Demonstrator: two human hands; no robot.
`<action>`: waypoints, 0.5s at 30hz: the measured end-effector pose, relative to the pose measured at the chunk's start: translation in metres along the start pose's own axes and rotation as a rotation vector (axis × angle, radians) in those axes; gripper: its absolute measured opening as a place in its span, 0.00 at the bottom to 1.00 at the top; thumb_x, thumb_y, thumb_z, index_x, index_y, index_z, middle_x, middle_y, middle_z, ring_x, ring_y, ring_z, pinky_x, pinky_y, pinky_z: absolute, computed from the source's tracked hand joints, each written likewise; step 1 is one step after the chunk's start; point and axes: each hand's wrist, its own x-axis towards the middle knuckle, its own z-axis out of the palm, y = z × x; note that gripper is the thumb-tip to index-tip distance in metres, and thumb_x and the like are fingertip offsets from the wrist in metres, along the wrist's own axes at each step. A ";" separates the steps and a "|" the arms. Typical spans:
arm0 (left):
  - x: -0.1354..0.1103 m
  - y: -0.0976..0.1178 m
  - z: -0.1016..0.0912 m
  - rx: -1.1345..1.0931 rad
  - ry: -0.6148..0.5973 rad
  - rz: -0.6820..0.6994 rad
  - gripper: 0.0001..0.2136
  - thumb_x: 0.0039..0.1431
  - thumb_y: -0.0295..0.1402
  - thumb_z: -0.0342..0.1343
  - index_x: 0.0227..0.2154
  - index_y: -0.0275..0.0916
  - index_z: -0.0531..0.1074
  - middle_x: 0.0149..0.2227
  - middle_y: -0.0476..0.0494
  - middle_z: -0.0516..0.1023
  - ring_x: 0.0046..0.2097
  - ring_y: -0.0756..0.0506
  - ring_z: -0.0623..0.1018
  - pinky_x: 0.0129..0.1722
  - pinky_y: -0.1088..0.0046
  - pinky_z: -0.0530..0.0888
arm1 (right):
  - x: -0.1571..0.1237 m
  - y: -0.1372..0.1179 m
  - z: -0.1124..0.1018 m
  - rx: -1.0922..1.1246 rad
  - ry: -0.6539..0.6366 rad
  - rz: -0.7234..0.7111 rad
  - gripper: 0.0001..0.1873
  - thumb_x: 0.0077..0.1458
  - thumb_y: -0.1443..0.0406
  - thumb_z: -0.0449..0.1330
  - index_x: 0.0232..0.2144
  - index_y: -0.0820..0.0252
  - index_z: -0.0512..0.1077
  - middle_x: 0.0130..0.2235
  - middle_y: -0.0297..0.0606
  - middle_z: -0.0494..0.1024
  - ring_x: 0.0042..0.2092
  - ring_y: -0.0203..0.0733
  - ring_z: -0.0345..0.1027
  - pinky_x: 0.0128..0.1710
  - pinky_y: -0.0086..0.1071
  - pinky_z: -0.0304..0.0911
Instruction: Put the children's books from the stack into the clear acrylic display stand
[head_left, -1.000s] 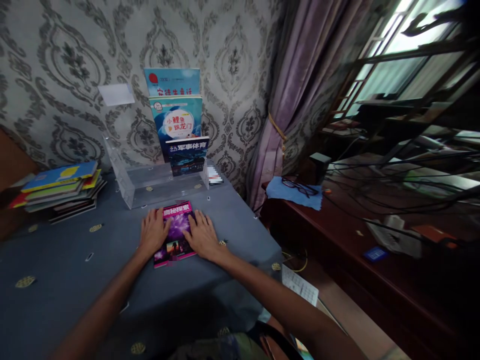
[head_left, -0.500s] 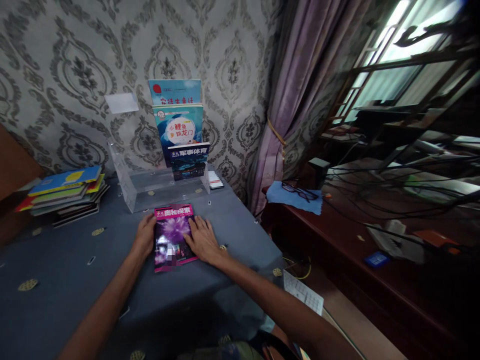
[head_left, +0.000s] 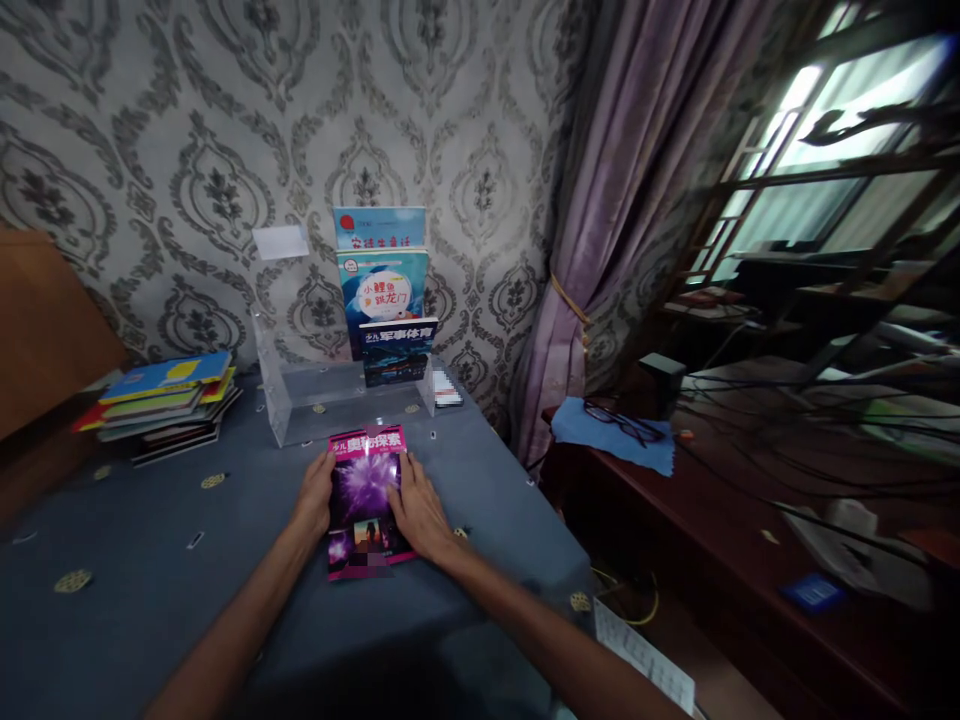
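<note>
A magazine-like book point(head_left: 366, 485) with a pink and purple cover lies at or just over the grey-blue tablecloth, its front up. My left hand point(head_left: 315, 496) grips its left edge, with the fingertips partly hidden. On the other side, my right hand point(head_left: 420, 505) holds the right edge, its thumb resting on the cover. Beyond the book stands a clear acrylic display rack point(head_left: 330, 400). A dark blue book point(head_left: 397, 355) leans upright at the rack's right end. Behind it rise a teal book point(head_left: 384, 285) and a light blue book point(head_left: 379, 228), stepped upward.
To the left sits a stack of books point(head_left: 169, 400). A white card point(head_left: 280, 241) tops the rack's left back. At right, a dark red desk point(head_left: 720, 530) holds a blue cloth point(head_left: 577, 425) with eyeglasses point(head_left: 622, 422), cables and papers. A purple curtain point(head_left: 600, 200) hangs beside it.
My right hand has shifted from lying over the cover to gripping the book's right edge. The camera view has tilted up and turned slightly left.
</note>
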 end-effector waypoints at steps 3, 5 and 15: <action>-0.002 0.004 0.005 -0.014 -0.006 -0.038 0.17 0.42 0.44 0.68 0.31 0.38 0.77 0.29 0.47 0.82 0.32 0.46 0.80 0.38 0.69 0.74 | 0.002 0.008 0.005 0.102 0.029 -0.010 0.35 0.66 0.61 0.48 0.71 0.70 0.49 0.70 0.59 0.54 0.70 0.56 0.53 0.67 0.50 0.53; -0.003 0.007 0.007 -0.023 -0.009 -0.042 0.17 0.41 0.45 0.68 0.31 0.38 0.77 0.30 0.48 0.82 0.32 0.46 0.79 0.37 0.70 0.74 | 0.004 0.016 0.008 0.183 0.049 -0.050 0.35 0.66 0.60 0.47 0.71 0.68 0.48 0.71 0.56 0.55 0.71 0.53 0.51 0.69 0.49 0.51; 0.002 0.036 0.019 0.017 -0.122 0.125 0.27 0.39 0.52 0.68 0.40 0.40 0.78 0.38 0.46 0.83 0.41 0.44 0.80 0.43 0.70 0.73 | 0.034 0.037 -0.002 0.734 0.081 -0.069 0.21 0.59 0.54 0.56 0.50 0.58 0.70 0.43 0.42 0.79 0.45 0.49 0.74 0.48 0.42 0.70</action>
